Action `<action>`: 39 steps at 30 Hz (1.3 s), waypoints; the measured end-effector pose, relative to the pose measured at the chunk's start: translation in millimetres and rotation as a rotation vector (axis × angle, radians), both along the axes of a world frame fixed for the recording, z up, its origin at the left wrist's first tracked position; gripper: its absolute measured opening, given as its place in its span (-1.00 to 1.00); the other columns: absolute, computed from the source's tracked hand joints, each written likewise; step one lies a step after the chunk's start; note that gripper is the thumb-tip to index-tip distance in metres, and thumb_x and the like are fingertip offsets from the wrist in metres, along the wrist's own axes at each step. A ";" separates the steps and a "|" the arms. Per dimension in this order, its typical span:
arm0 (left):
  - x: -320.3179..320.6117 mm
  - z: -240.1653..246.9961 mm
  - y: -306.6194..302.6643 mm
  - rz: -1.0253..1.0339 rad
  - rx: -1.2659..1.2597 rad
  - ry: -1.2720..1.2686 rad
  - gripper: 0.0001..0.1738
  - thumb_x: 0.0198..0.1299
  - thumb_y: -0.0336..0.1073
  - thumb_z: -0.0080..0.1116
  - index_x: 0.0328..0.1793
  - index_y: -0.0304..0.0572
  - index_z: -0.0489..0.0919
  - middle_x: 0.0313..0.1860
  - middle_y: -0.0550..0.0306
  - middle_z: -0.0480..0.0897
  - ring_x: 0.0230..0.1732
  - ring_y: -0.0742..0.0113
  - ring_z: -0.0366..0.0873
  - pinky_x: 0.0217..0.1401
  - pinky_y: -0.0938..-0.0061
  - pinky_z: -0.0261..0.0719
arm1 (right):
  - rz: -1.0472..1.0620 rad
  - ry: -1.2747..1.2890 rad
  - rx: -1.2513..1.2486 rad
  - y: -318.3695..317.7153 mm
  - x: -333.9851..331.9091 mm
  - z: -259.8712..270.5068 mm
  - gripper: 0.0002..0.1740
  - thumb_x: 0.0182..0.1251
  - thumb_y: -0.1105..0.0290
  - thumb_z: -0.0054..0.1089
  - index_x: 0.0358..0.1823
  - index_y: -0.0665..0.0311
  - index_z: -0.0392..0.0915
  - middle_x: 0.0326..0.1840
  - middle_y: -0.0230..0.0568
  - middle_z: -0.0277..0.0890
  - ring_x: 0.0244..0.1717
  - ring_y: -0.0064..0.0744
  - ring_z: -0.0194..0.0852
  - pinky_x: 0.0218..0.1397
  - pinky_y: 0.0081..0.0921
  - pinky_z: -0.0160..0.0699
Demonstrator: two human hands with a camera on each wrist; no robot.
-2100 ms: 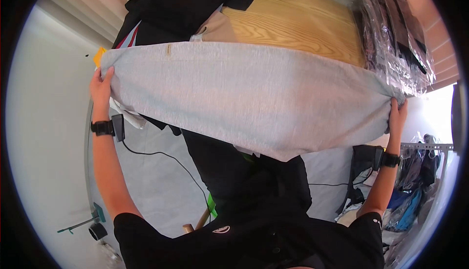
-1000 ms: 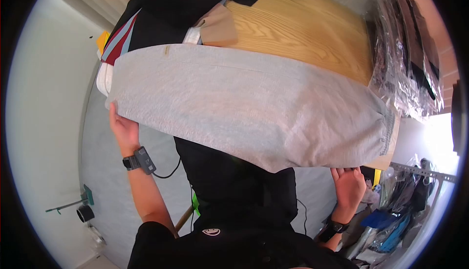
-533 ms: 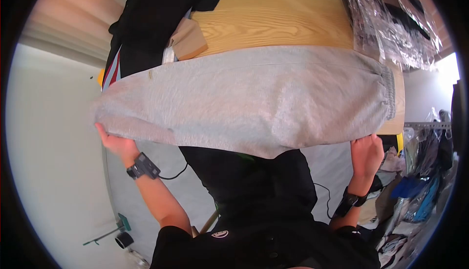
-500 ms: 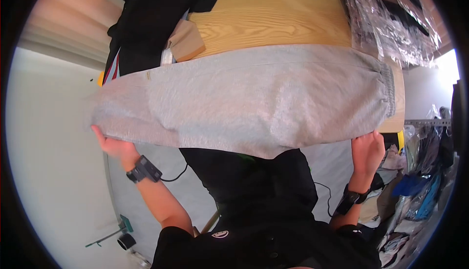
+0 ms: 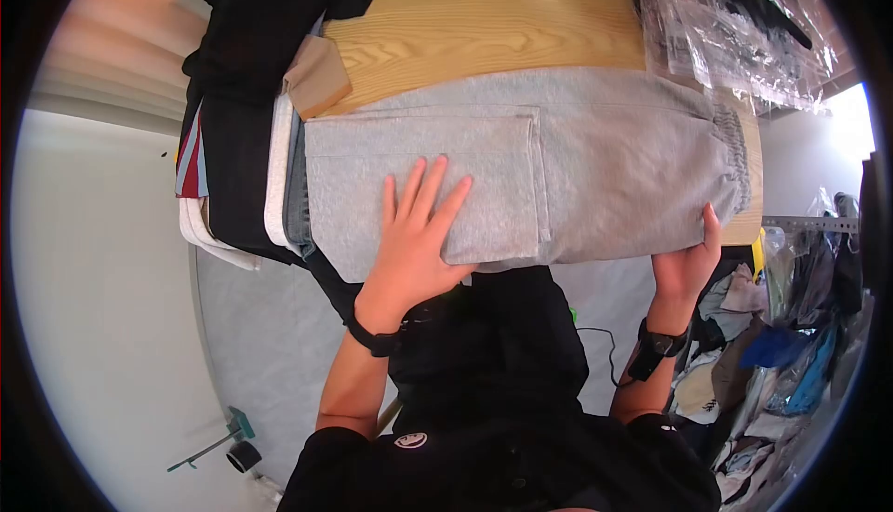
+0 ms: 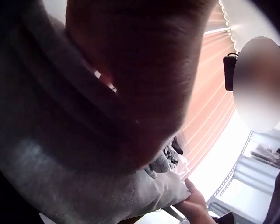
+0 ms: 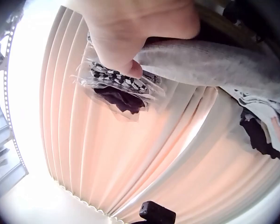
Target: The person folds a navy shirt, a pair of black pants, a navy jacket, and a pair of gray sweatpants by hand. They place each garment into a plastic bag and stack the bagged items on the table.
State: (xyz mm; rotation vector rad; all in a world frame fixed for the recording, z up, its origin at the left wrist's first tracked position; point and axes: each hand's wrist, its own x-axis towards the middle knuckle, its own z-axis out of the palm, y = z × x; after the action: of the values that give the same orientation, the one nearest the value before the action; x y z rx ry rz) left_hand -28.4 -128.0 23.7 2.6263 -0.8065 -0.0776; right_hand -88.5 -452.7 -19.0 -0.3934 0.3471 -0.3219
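Note:
Light grey trousers (image 5: 614, 159) lie lengthwise across the near side of the table, with a gathered elastic end (image 5: 737, 160) at the right. Their left part is folded over onto the middle as a flat rectangle. On that folded layer my left hand (image 5: 414, 242) rests with fingers spread and straight. At the right near edge, my right hand (image 5: 686, 265) holds the cloth, thumb on top and the other fingers hidden beneath. The right wrist view shows the thumb (image 7: 135, 70) at the grey cloth. Up close, the left hand (image 6: 140, 70) is dark in its wrist view.
Black clothes (image 5: 251, 66) and a tan piece (image 5: 318, 75) lie on the table (image 5: 493, 19) at the left. Plastic-wrapped garments (image 5: 726, 28) stand at the back right. Bagged clothes (image 5: 786, 354) fill the lower right. A cable (image 5: 609, 345) hangs beside the right wrist.
The left end of the trousers has been folded over to the right. My left hand moved from the left edge onto the fold; the right hand stayed at the near right edge.

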 end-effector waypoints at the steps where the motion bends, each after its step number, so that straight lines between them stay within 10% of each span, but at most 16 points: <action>1: -0.6 2.4 -0.2 0.007 0.000 -0.008 -0.05 -0.21 -0.11 0.45 0.41 -0.03 0.32 0.51 -0.10 0.10 0.53 -0.15 -0.05 0.49 -0.20 -0.24 | -0.010 -0.002 -0.005 1.3 0.5 1.5 -0.50 0.38 0.28 -0.04 0.31 0.28 0.27 0.34 -0.13 0.31 0.36 -0.14 0.22 0.44 -0.12 0.10; 11: 76.4 36.2 61.5 0.178 0.069 -0.184 -0.44 0.13 -0.24 0.23 0.28 -0.15 0.42 0.35 -0.13 0.33 0.39 -0.13 0.20 0.42 0.17 0.15 | -0.234 0.134 -0.347 19.1 -18.7 11.8 -0.44 0.30 0.45 -0.02 0.34 0.35 0.17 0.38 -0.10 0.22 0.39 -0.13 0.14 0.44 -0.16 0.07; 14: 94.2 32.4 59.2 0.015 0.108 -0.205 -0.49 0.11 -0.25 0.25 0.22 -0.15 0.47 0.25 -0.08 0.45 0.32 -0.07 0.29 0.37 0.18 0.22 | -0.860 0.160 -1.334 72.6 -12.4 43.4 -0.45 0.17 0.60 0.08 0.24 0.42 0.26 0.25 -0.08 0.34 0.30 -0.09 0.25 0.36 -0.24 0.16; 16: 104.8 23.8 55.5 -0.085 0.025 -0.114 -0.61 0.11 -0.28 0.25 0.08 -0.19 0.52 0.09 -0.02 0.55 0.19 0.01 0.42 0.26 0.28 0.33 | -0.405 0.100 -1.939 79.5 -18.3 41.3 -0.58 0.15 0.55 0.17 0.08 0.40 0.39 0.10 -0.06 0.45 0.14 -0.13 0.38 0.21 -0.29 0.29; 18: 117.0 19.6 56.3 -0.091 -0.029 -0.054 -0.66 0.12 -0.29 0.24 0.01 -0.22 0.52 0.00 0.01 0.57 0.10 0.04 0.46 0.18 0.31 0.38 | 0.156 0.122 -1.657 104.6 3.6 48.0 -0.65 0.12 0.43 0.27 -0.07 0.38 0.46 -0.08 -0.03 0.49 -0.04 -0.10 0.44 0.05 -0.34 0.38; 20: 122.7 16.4 57.1 -0.094 -0.079 -0.003 -0.70 0.13 -0.29 0.24 -0.05 -0.25 0.52 -0.08 0.04 0.59 0.02 0.06 0.50 0.11 0.35 0.42 | 0.237 0.081 -1.921 120.7 24.7 38.1 -0.58 0.09 0.34 0.33 -0.07 0.38 0.44 -0.16 0.00 0.45 -0.11 -0.02 0.41 -0.04 -0.29 0.40; 29: 126.3 15.0 67.0 0.067 0.043 -0.236 -0.74 0.21 -0.19 0.18 -0.26 -0.27 0.50 -0.30 0.00 0.55 -0.16 0.06 0.48 -0.08 0.32 0.39 | 0.035 0.072 -1.991 144.4 58.1 35.2 -0.48 0.15 0.38 0.25 0.12 0.36 0.29 -0.07 0.12 0.40 -0.11 0.11 0.41 -0.07 -0.19 0.44; 39: 131.4 40.2 109.5 0.155 -0.148 0.116 -0.69 0.22 -0.12 0.20 -0.22 -0.26 0.52 -0.52 0.04 0.52 -0.44 0.26 0.41 -0.31 0.47 0.36 | 0.146 0.056 -1.675 164.9 71.5 44.2 -0.57 0.23 0.54 0.09 0.14 0.29 0.28 -0.01 0.11 0.41 -0.03 0.14 0.44 -0.07 -0.16 0.50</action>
State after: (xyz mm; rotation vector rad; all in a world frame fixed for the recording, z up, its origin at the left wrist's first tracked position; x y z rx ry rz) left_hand 103.0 -18.5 63.9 2.5086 -0.5462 -0.1209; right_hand -17.0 -287.8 25.2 -2.0611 0.0182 -0.4017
